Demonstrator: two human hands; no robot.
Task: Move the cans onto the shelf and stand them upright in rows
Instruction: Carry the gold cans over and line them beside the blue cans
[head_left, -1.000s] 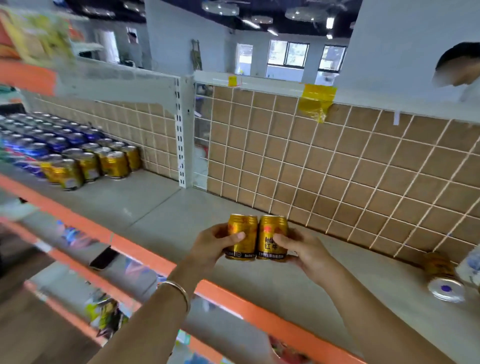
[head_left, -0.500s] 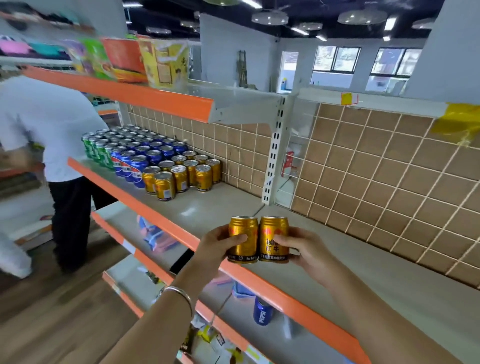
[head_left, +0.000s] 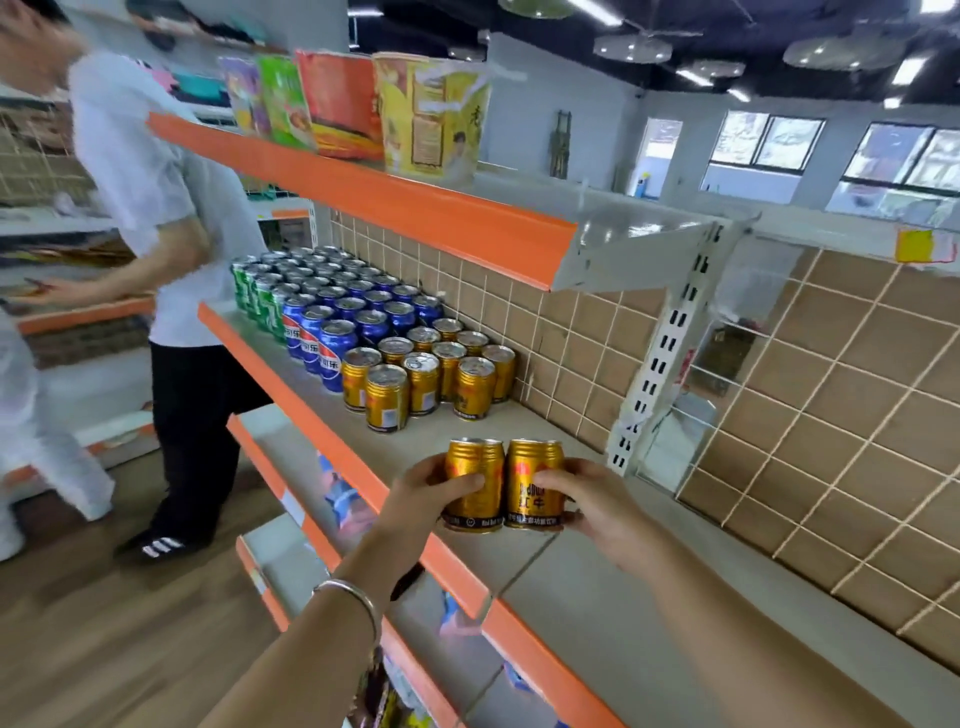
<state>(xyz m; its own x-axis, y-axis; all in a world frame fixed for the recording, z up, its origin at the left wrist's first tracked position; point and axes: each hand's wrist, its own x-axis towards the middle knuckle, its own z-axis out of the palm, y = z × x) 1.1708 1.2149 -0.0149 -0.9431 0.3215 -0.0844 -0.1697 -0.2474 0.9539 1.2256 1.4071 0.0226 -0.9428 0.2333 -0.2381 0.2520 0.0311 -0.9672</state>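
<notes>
Left hand (head_left: 422, 500) curled round left gold can (head_left: 474, 460), right hand (head_left: 597, 512) round right gold can (head_left: 535, 460), both upright, touching.

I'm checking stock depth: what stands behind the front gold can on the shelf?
More upright gold cans, in rows reaching back to the brown gridded back panel. The front gold can and its neighbours cover their lower parts, so mostly tops show.

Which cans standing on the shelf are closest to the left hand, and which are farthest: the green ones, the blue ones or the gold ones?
1. Gold cans, standing just beyond the left hand.
2. Blue cans, further left along the shelf.
3. Green cans, at the far left end.
</notes>
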